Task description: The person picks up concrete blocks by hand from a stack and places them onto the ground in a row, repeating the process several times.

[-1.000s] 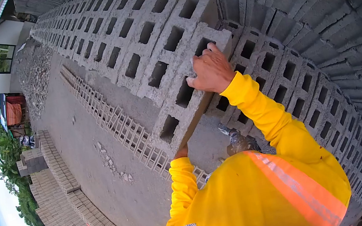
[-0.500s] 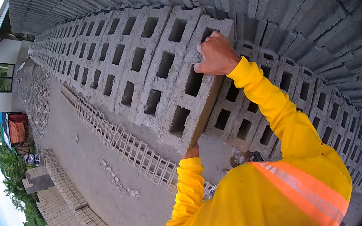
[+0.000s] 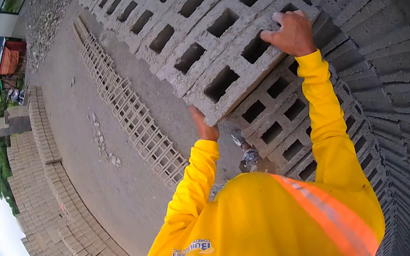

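A grey concrete hollow block (image 3: 238, 66) with three rectangular holes is the nearest in a row of similar blocks. My right hand (image 3: 293, 32) grips its far right end, with thumb and fingertips at the holes. My left hand (image 3: 204, 124) is against the block's lower left end, its fingers partly hidden along the side. Directly behind, another hollow block (image 3: 207, 44) lies close against the held one. Below and to the right are more hollow blocks (image 3: 280, 100) in a lower layer.
Stacked grey blocks form a high wall (image 3: 390, 45) on the right. On the ground at left lies a row of thin ladder-like block shapes (image 3: 133, 112), with rubble (image 3: 99, 139) beside it. Further left stand long block stacks (image 3: 30, 177). My shoe (image 3: 238, 137) shows beside the lower layer.
The view has turned and shifted, so the block row sits higher and further right. More of my left hand shows at the block's end. Both hands stay on the block.
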Motion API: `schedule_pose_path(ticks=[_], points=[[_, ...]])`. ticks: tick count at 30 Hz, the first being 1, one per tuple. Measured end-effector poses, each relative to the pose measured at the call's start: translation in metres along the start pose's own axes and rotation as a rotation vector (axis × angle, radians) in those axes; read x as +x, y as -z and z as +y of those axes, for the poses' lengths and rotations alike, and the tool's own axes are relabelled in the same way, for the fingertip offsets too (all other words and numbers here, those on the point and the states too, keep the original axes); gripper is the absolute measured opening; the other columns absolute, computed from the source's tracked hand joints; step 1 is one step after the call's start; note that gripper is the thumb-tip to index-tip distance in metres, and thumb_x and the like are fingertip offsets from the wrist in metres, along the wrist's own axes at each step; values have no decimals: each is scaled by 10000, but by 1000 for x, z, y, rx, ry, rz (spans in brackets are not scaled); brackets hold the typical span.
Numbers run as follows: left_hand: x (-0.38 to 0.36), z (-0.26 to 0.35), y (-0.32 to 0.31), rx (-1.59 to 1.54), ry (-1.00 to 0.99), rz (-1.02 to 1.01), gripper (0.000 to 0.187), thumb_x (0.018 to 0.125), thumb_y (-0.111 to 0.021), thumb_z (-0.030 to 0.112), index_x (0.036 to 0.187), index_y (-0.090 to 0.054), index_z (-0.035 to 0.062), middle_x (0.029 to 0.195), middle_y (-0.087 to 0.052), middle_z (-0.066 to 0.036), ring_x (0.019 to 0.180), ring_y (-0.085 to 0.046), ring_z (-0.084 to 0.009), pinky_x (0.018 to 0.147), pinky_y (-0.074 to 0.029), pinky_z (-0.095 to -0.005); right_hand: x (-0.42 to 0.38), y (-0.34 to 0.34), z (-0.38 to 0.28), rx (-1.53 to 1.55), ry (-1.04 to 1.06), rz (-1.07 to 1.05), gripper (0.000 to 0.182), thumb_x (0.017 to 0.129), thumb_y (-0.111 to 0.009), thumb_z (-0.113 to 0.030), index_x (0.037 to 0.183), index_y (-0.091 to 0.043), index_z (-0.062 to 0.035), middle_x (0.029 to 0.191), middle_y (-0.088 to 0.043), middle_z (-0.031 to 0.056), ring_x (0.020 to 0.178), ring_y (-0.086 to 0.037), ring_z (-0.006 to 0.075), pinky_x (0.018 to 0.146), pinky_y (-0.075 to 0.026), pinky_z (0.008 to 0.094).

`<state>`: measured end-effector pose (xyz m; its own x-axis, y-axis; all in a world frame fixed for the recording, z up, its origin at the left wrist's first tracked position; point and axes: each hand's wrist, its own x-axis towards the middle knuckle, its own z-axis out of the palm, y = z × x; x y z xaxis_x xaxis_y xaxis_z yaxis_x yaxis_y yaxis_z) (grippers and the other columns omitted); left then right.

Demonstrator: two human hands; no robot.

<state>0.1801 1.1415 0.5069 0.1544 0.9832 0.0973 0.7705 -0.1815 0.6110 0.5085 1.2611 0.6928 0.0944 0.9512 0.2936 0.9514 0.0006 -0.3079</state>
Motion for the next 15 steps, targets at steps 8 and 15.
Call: schedule_pose_path(ticks=[8,15], points=[[-239,-127,-14,-229,922,-189,592,930,-486,511,1233,-643,28,1201,-629,-276,1152,-585,-445,988,-453,-479,-43,-4,4,91,234,363,368,911,-630,-406,1053,-719,-79,1120,-692,101,1098,-578,290,1004,-377,460],[-649,-230,-40,-359,1449,256,550,939,-462,494,1051,-715,18,1080,-649,-296,1074,-606,-455,933,-465,-493,-336,-48,-43,101,32,130,471,980,-529,-424,1203,-674,-36,1185,-654,176,1118,-580,322,983,-442,421]])
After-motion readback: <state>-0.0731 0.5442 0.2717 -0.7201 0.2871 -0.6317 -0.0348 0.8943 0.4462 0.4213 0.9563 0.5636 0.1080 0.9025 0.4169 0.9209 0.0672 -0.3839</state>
